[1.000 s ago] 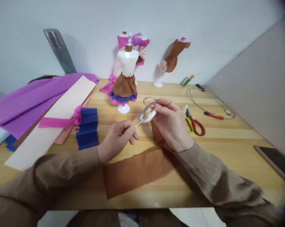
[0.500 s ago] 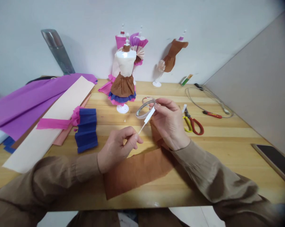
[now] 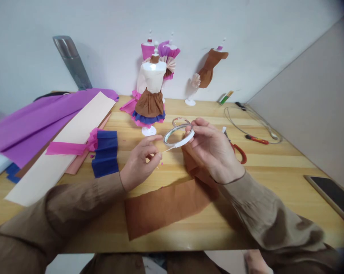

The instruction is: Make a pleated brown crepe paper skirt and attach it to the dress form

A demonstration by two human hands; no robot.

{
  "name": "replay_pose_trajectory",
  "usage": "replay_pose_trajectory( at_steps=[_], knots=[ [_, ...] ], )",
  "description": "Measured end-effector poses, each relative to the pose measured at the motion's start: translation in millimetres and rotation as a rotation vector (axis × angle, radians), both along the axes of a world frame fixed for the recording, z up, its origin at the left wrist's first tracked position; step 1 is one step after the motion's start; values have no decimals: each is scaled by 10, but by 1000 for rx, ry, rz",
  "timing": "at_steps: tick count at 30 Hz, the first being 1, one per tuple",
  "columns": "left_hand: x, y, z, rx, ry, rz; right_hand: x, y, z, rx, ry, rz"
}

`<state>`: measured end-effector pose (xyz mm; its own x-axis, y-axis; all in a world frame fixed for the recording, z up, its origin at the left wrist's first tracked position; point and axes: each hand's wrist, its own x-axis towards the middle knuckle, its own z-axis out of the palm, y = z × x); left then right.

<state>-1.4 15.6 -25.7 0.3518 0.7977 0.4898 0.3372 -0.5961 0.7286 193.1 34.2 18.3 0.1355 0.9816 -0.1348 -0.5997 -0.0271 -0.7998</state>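
Observation:
My right hand (image 3: 214,150) grips a roll of white double-sided tape (image 3: 184,141) by its right side, above the table. A thin strip (image 3: 169,148) runs from the roll to my left hand (image 3: 142,160), whose thumb and index finger pinch its end. Below both hands lies a brown crepe paper strip (image 3: 163,207), its far part folded up beneath my right hand. Beyond the roll, a second tape roll (image 3: 180,121) rests on the table. Scissors with red handles (image 3: 240,153) are partly hidden behind my right hand.
A small dress form (image 3: 152,78) in a brown and blue paper skirt stands at the back, with more dressed forms behind. Purple paper (image 3: 46,118), a cream strip (image 3: 75,129) and blue paper (image 3: 105,154) lie left. A cable (image 3: 227,114) and phone (image 3: 330,196) lie right.
The tape roll has tilted flatter, with my right hand moving slightly right. My left hand has moved left and up, still pinching the thin strip.

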Motion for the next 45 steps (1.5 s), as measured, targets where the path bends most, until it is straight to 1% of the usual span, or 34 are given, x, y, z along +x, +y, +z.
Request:
replay_pose_trajectory(
  at_steps=[3, 7, 9, 12, 15, 17, 19, 20, 21, 23, 24, 25, 26, 27, 29, 31, 33, 35, 36, 37, 39, 41, 45],
  knots=[
    [-12, 33, 11, -23, 2, -76, 6, -7, 12, -58, 53, 35],
    [-41, 102, -1, -36, 3, -244, 20, -16, 17, -93, 96, 97],
    [-57, 140, -12, -46, 15, -298, 27, -15, 12, -102, 106, 130],
    [-77, 176, -5, -17, 28, -318, 36, 4, -19, -97, 102, 159],
    [-91, 167, 24, 77, 23, -288, 43, 37, -64, -68, 53, 196],
    [-102, 145, 41, 146, 34, -243, 44, 53, -88, -13, -39, 230],
    [-116, 126, 45, 215, 75, -184, 43, 55, -106, 61, -192, 240],
    [-123, 120, 42, 252, 102, -148, 43, 49, -113, 104, -292, 201],
    [-130, 118, 38, 290, 131, -112, 42, 36, -120, 152, -401, 134],
    [-138, 123, 26, 357, 180, -44, 38, -10, -130, 277, -593, -45],
    [-140, 129, 20, 385, 200, -14, 34, -44, -132, 351, -660, -117],
    [-139, 137, 13, 407, 221, 11, 26, -84, -130, 423, -713, -148],
    [-138, 145, 7, 429, 240, 29, 15, -130, -125, 491, -759, -132],
    [-136, 152, 2, 455, 259, 46, 0, -177, -118, 549, -823, -81],
    [-131, 165, -9, 519, 296, 75, -40, -266, -102, 661, -1013, 49],
    [-131, 171, -18, 593, 330, 104, -83, -329, -99, 740, -1185, 116],
    [-139, 170, -26, 674, 373, 121, -117, -357, -118, 723, -1266, 89],
    [-152, 160, -33, 741, 436, 140, -135, -356, -150, 633, -1293, 18],
    [-160, 152, -36, 768, 474, 152, -139, -349, -167, 583, -1305, 5],
    [-166, 142, -37, 791, 511, 165, -142, -339, -183, 540, -1314, 16],
    [-174, 118, -37, 837, 571, 186, -149, -317, -214, 469, -1314, 104],
    [-178, 95, -35, 859, 595, 173, -162, -295, -247, 400, -1271, 179],
    [-181, 69, -30, 785, 582, 127, -196, -263, -306, 300, -1160, 202]
  ],
)
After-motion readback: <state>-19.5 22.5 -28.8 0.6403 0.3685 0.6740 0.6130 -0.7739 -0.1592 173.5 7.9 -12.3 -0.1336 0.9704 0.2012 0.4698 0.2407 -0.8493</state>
